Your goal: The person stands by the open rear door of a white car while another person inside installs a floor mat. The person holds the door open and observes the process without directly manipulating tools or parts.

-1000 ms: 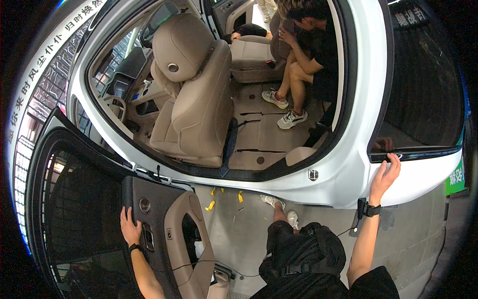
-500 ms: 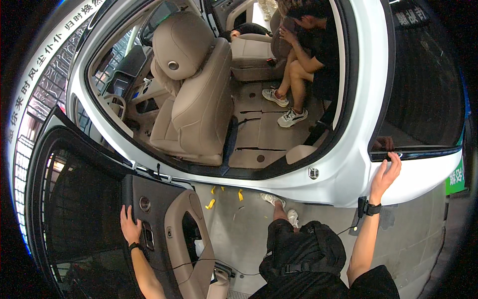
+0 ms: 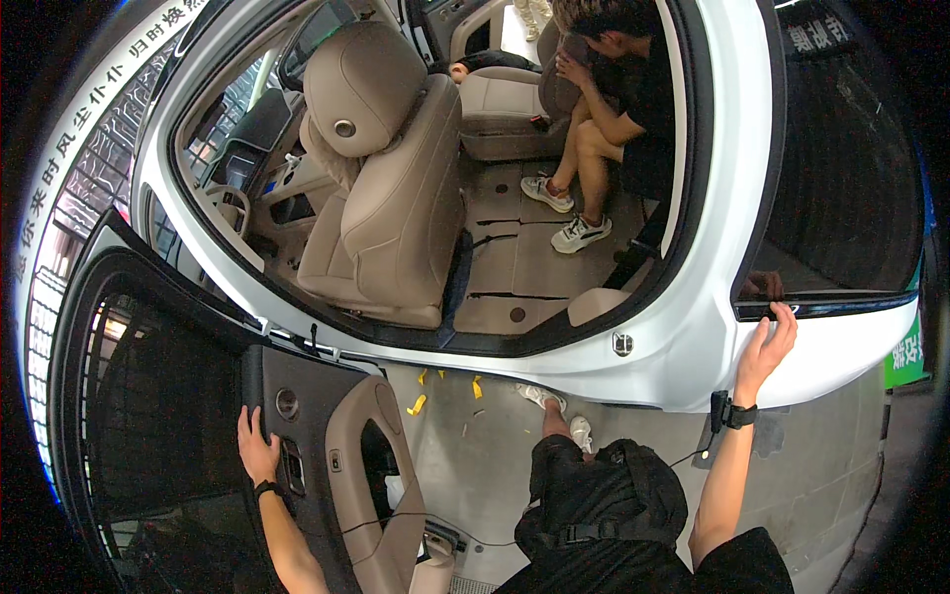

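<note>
My left hand [image 3: 259,453] rests on the window-side edge of an open car door [image 3: 307,421], its fingers spread toward the dark glass. The door's inner panel is grey-brown with a beige armrest. At the right, my right hand [image 3: 768,348] lies against the white car body [image 3: 683,346], fingertips stretched to the black trim strip [image 3: 841,306] below the rear side window [image 3: 841,178]. Neither hand holds anything. Between them the door opening shows a beige front seat [image 3: 386,218]. Each wrist wears a black band.
Inside the car a person in dark clothes [image 3: 614,109] sits at the rear right, and another person leans in beyond. Several yellow strips [image 3: 417,404] lie on the grey floor near the sill. A thin black cable [image 3: 465,533] runs from the door side toward my black bag [image 3: 618,495].
Both hands keep their places on the door and the car body. Across the car, the leaning person's head has shifted slightly.
</note>
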The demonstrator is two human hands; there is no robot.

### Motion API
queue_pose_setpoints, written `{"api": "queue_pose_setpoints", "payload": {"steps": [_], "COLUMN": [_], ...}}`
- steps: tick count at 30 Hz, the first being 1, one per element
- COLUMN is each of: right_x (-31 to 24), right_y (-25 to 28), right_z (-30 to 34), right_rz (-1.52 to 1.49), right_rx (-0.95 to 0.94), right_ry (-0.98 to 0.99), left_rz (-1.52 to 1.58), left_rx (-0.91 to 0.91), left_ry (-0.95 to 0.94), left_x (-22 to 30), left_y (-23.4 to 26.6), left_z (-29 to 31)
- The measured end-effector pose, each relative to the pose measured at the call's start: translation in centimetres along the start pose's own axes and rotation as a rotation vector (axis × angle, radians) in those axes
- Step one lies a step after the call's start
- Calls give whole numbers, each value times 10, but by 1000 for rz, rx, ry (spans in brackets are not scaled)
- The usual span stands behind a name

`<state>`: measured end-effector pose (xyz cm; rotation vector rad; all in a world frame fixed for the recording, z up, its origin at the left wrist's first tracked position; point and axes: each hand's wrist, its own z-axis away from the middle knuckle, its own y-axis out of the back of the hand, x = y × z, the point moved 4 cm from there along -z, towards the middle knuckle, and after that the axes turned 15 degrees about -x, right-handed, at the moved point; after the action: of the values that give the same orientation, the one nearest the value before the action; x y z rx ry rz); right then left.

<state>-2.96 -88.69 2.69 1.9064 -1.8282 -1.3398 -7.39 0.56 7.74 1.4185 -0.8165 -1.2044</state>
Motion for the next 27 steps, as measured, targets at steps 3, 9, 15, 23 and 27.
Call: {"api": "queue_pose_setpoints", "payload": {"steps": [3, 9, 15, 23, 27], "right_x": [0, 2, -14, -16, -15], "right_y": [0, 1, 4, 2, -1], "right_z": [1, 0, -3, -2, -3], "right_rz": [-15, -29, 66, 29, 55], "right_rx": [-5, -28, -10, -25, -51], "right_ry": [0, -3, 112, 127, 129], "left_rz": [-5, -17, -25, 10, 14], "left_rx": [22, 31, 16, 15, 21], "left_ry": [-33, -34, -9, 10, 1], "left_x": [-5, -4, -2, 10, 7], "left_y": [-2, -4, 0, 7, 9], "left_z": [1, -2, 1, 0, 4]}}
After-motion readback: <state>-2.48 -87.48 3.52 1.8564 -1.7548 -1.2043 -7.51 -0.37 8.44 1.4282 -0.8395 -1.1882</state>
